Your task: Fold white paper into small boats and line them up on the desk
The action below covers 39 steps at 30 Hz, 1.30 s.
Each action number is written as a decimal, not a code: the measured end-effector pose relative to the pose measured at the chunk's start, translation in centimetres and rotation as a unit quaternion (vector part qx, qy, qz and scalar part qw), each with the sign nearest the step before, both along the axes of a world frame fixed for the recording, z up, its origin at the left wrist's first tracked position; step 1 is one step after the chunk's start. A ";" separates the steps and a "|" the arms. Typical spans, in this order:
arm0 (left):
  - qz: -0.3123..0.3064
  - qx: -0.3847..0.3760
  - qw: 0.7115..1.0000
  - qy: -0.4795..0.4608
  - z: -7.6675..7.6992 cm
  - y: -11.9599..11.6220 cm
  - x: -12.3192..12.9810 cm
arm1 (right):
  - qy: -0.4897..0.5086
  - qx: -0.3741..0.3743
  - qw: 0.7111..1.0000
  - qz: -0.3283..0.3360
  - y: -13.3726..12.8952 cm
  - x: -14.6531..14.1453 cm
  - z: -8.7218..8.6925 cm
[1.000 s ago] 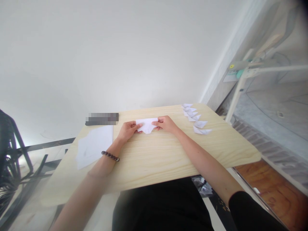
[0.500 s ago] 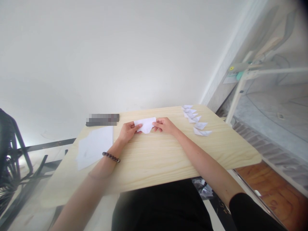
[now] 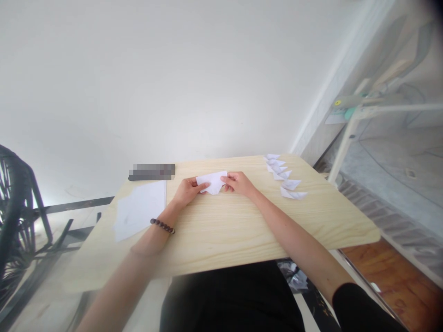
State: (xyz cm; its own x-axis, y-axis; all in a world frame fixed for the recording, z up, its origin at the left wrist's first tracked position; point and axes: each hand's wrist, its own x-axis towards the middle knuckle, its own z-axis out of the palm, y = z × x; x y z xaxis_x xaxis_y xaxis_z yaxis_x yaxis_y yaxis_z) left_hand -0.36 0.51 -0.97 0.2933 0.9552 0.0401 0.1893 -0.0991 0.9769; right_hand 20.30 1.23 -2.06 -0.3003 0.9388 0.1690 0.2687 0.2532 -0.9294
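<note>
Head camera: holds one white paper (image 3: 215,180), seemingly only part folded, pinched at its ends by the left hand (image 3: 188,191) and right hand (image 3: 239,183) over the wooden table (image 3: 221,230), with a row of paper boats (image 3: 281,175) done at the right and flat white sheets (image 3: 141,207) not folded at the left.

- Left grip (image 3: 188,190): one, closed in a pinch; thumb (image 3: 204,186) lies uppermost and points right.
- Right grip (image 3: 238,183): one, likewise pinched; its fingers (image 3: 230,188) bend inward, roughly level with the left.
- Left forearm (image 3: 133,260): bare, slants forward from lower left.
- Right forearm (image 3: 294,237): bare, slants forward from lower right.
- Grips: a pair, near each other, apart.
</note>
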 end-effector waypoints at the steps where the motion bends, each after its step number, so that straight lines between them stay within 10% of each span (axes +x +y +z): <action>1: -0.003 0.000 1.000 -0.001 -0.1 0.1 0.0 | -0.002 0.000 1.000 -0.001 0.0 0.0 0.0; 39: 0.016 -0.041 0.999 -0.022 0.6 0.1 -0.2 | -0.041 0.006 0.999 -0.021 0.0 -0.2 -0.3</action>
